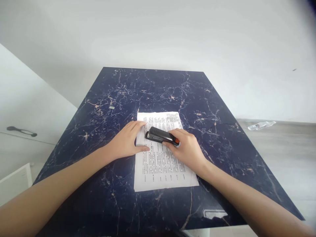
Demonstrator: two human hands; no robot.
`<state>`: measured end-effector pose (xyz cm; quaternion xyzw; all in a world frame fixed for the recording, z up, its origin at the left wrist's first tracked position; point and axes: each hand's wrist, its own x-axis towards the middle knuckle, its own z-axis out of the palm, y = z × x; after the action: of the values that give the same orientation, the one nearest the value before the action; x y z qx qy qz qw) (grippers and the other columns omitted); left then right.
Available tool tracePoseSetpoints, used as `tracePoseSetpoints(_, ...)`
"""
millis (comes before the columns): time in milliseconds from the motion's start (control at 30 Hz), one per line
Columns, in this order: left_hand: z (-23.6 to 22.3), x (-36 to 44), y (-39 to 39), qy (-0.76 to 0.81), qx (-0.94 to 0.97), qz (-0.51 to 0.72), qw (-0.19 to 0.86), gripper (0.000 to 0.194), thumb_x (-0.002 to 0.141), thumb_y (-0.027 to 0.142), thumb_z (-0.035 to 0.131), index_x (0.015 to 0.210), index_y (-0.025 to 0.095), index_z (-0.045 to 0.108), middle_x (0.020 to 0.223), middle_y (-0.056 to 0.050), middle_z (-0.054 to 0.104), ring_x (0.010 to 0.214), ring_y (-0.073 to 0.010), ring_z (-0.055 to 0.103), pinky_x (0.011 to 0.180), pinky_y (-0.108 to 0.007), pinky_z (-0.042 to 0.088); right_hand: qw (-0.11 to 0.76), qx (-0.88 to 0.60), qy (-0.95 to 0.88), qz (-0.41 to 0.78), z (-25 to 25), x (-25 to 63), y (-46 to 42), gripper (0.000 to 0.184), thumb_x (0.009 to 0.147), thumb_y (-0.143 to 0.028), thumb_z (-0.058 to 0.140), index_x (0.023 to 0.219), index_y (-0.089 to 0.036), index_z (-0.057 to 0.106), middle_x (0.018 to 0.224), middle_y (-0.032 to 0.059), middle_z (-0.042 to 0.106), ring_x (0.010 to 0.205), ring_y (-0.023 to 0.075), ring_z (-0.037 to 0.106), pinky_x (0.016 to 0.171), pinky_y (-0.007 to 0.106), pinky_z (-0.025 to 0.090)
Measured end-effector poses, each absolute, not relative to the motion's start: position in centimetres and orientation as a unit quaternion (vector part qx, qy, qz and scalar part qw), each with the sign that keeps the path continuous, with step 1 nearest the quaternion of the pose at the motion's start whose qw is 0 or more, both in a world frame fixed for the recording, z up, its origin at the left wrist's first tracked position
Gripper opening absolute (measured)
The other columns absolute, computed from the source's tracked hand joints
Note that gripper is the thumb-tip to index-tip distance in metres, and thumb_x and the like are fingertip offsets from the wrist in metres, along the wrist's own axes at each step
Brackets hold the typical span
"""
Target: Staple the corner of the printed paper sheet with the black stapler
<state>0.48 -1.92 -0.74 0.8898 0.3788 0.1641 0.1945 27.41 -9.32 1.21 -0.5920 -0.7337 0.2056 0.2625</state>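
A black stapler (160,135) with a red part at its rear end is held in my right hand (187,146), over the upper middle of a printed sheet stack (163,171). Its front end points left, toward my left hand (128,138). That hand rests at the left edge of the paper, thumb and fingers spread apart, the fingertips on the sheets. Dense rows of dark print cover the top page. Whether the stapler's jaw touches the paper, I cannot tell.
The papers lie on a dark blue marbled table (148,85). A small staple strip-like grey piece (112,107) sits at the table's left side. A clear plastic wrapper (261,125) lies on the floor at right. A white cabinet with a dark handle (21,131) stands at left.
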Motion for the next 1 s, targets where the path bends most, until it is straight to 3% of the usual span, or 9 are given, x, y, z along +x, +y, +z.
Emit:
tracePoseSetpoints(67, -0.8, 0.5, -1.9, 0.376, 0.893, 0.163, 0.188, 0.088, 0.08, 0.062, 0.081, 0.15, 0.025, 0.044, 0.151, -0.018, 0.054, 0.139, -0.0417, 0.051, 0.112, -0.062, 0.045, 0.25, -0.584, -0.743, 0.209, 1.4, 27.8, -9.1, 0.018, 0.091, -0.032, 0.069, 0.105, -0.022, 0.071, 0.095, 0.0071, 0.071, 0.084, 0.0232, 0.062, 0.072, 0.038, 0.049)
tracePoseSetpoints(200, -0.8, 0.5, -1.8, 0.376, 0.895, 0.155, 0.184, 0.085, 0.081, 0.061, 0.081, 0.149, 0.023, 0.045, 0.151, -0.018, 0.054, 0.14, -0.042, 0.05, 0.114, -0.063, 0.044, 0.237, -0.592, -0.724, 0.262, 3.0, 30.1, -8.5, 0.058, 0.083, -0.05, 0.081, 0.133, -0.024, 0.067, 0.105, 0.0094, 0.073, 0.09, 0.0272, 0.066, 0.077, 0.042, 0.053)
tracePoseSetpoints(333, -0.9, 0.4, -1.7, 0.38, 0.891, 0.152, 0.195, 0.087, 0.08, 0.062, 0.082, 0.15, 0.025, 0.045, 0.152, -0.018, 0.053, 0.141, -0.0423, 0.05, 0.113, -0.064, 0.045, 0.225, -0.558, -0.652, 0.461, 4.5, 32.6, -7.9, 0.052, 0.102, -0.054, 0.054, 0.144, -0.024, 0.062, 0.066, 0.0001, 0.065, 0.059, 0.0191, 0.061, 0.071, 0.041, 0.056)
tracePoseSetpoints(433, -1.0, 0.2, -1.6, 0.384, 0.886, 0.158, 0.208, 0.091, 0.077, 0.063, 0.084, 0.15, 0.026, 0.045, 0.153, -0.017, 0.053, 0.142, -0.0422, 0.048, 0.114, -0.065, 0.044, 0.222, -0.513, -0.609, 0.563, 4.2, 32.9, -7.7, 0.052, 0.106, -0.051, 0.05, 0.15, -0.024, 0.059, 0.056, -0.003, 0.061, 0.057, 0.0186, 0.063, 0.071, 0.039, 0.057)
tracePoseSetpoints(567, -1.1, 0.1, -1.4, 0.381, 0.881, 0.179, 0.217, 0.091, 0.075, 0.061, 0.087, 0.15, 0.029, 0.047, 0.152, -0.016, 0.053, 0.142, -0.0417, 0.049, 0.115, -0.066, 0.043, 0.222, -0.495, -0.548, 0.637, 2.7, 32.2, -7.7, 0.05, 0.101, -0.045, 0.061, 0.148, -0.028, 0.061, 0.082, 0.0037, 0.077, 0.068, 0.0201, 0.073, 0.072, 0.039, 0.062)
tracePoseSetpoints(700, -1.2, 0.0, -1.4, 0.38, 0.879, 0.187, 0.22, 0.091, 0.073, 0.059, 0.089, 0.149, 0.03, 0.048, 0.151, -0.016, 0.054, 0.142, -0.042, 0.049, 0.114, -0.066, 0.044, 0.248, -0.493, -0.493, 0.672, 1.8, 31.9, -7.6, 0.046, 0.097, -0.04, 0.068, 0.142, -0.032, 0.068, 0.116, 0.0083, 0.078, 0.089, 0.0242, 0.079, 0.086, 0.047, 0.067)
tracePoseSetpoints(833, -1.1, 0.1, -1.4, 0.389, 0.876, 0.174, 0.227, 0.092, 0.072, 0.06, 0.09, 0.148, 0.029, 0.048, 0.152, -0.016, 0.053, 0.143, -0.0424, 0.048, 0.115, -0.067, 0.043, 0.252, -0.49, -0.472, 0.688, 1.6, 32.0, -7.6, 0.044, 0.097, -0.038, 0.07, 0.14, -0.034, 0.068, 0.124, 0.0066, 0.076, 0.101, 0.0252, 0.078, 0.097, 0.051, 0.065)
tracePoseSetpoints(1000, -1.1, 0.1, -1.4, 0.393, 0.873, 0.174, 0.23, 0.092, 0.072, 0.058, 0.09, 0.148, 0.03, 0.049, 0.153, -0.016, 0.053, 0.143, -0.0424, 0.048, 0.114, -0.066, 0.044, 0.25, -0.486, -0.47, 0.693, 1.8, 32.1, -7.5, 0.041, 0.098, -0.034, 0.069, 0.138, -0.036, 0.07, 0.126, 0.0054, 0.076, 0.103, 0.0248, 0.078, 0.098, 0.051, 0.065)
